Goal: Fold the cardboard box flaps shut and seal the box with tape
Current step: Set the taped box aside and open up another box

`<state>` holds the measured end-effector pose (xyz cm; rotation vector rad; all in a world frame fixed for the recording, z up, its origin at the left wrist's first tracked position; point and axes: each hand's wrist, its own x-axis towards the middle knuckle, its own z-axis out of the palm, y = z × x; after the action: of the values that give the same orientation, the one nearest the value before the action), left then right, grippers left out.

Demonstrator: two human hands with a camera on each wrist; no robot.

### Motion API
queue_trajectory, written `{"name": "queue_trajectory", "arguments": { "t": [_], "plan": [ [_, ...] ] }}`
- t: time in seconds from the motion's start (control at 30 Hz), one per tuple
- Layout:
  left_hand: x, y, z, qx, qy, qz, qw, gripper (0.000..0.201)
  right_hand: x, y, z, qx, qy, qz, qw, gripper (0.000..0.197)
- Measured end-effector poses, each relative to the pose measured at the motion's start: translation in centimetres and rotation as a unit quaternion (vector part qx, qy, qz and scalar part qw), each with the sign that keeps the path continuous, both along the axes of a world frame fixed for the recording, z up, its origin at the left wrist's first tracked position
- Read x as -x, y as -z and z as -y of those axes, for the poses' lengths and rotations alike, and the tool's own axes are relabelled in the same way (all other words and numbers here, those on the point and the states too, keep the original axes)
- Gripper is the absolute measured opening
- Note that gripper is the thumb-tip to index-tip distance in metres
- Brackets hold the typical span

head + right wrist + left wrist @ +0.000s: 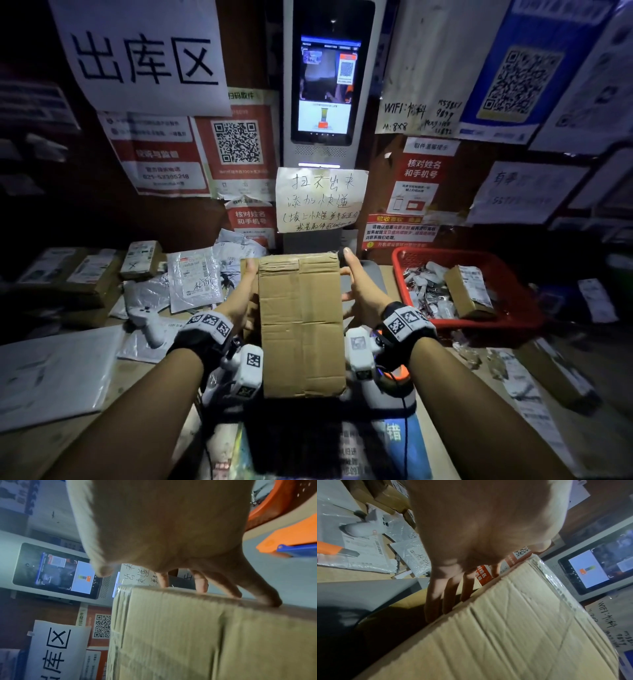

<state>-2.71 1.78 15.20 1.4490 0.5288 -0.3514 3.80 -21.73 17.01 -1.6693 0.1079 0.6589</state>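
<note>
Cardboard box (pixel 301 325) sits between the person's two hands, above the middle of the cluttered counter (pixel 144 404), its long plain face turned up toward the head camera. Clear tape (pixel 298 265) runs across its far end. The left hand (pixel 241 298) lies flat against the box's left side; in the left wrist view its fingers (pixel 436 601) are straight and close together, reaching down along the side wall, with the thumb near the far taped corner. The right hand (pixel 356 291) presses the opposite side; in the right wrist view its fingers (pixel 200 584) are straight and slightly spread, their tips touching the cardboard edge. Neither hand curls round anything.

On the counter to the left lie grey mailing bags (pixel 195 277), small labelled parcels (pixel 140 258) and a white handheld scanner (pixel 145 322). A red basket (pixel 507 274) holding packets and a small box stands to the right. An orange and blue tape dispenser (pixel 291 543) lies near the right hand. Behind the box, the wall carries a lit screen (pixel 325 82), a large handwritten sign (pixel 140 54) and printed notices with square codes (pixel 238 142). The room is dim.
</note>
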Motion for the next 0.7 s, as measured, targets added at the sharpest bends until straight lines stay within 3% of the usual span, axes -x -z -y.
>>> {"name": "queue_trajectory", "arguments": {
  "t": [0.03,0.13,0.17,0.27,0.4,0.5,0.53,0.63,0.7],
  "plan": [
    [-0.1,-0.3,0.1,0.012,0.005,-0.003,1.000,0.086,-0.4,0.3,-0.3,0.013,0.002,0.012,1.000,0.061],
    [-0.3,-0.9,0.3,0.043,0.029,0.011,0.999,0.072,-3.4,4.8,0.0,0.042,0.020,-0.001,0.999,0.099],
    [-0.5,-1.0,0.4,0.042,0.028,0.021,0.999,0.068,-3.4,4.8,0.2,0.027,0.029,-0.014,0.999,0.095],
    [-1.0,-1.1,0.5,0.055,0.030,0.056,0.996,0.051,0.0,0.9,0.3,-0.060,0.059,-0.053,0.995,0.046],
    [-1.1,-0.7,-0.3,0.003,0.031,0.050,0.998,0.039,0.7,0.5,1.2,-0.125,0.057,-0.071,0.988,0.037],
    [-1.0,0.0,-0.5,-0.024,0.077,0.068,0.994,0.043,1.2,0.2,1.5,-0.109,0.014,-0.048,0.993,0.014],
    [-1.1,0.4,-0.6,-0.032,0.098,0.075,0.992,0.050,1.4,0.5,1.5,-0.095,0.008,-0.034,0.995,0.018],
    [-0.9,1.5,-0.8,-0.017,0.120,0.077,0.990,0.083,1.4,1.9,1.8,-0.051,0.008,-0.018,0.999,0.074],
    [-0.5,2.0,-1.0,-0.022,0.125,0.082,0.989,0.095,1.3,2.1,1.9,-0.025,-0.005,-0.008,1.000,0.085]
  ]
}}
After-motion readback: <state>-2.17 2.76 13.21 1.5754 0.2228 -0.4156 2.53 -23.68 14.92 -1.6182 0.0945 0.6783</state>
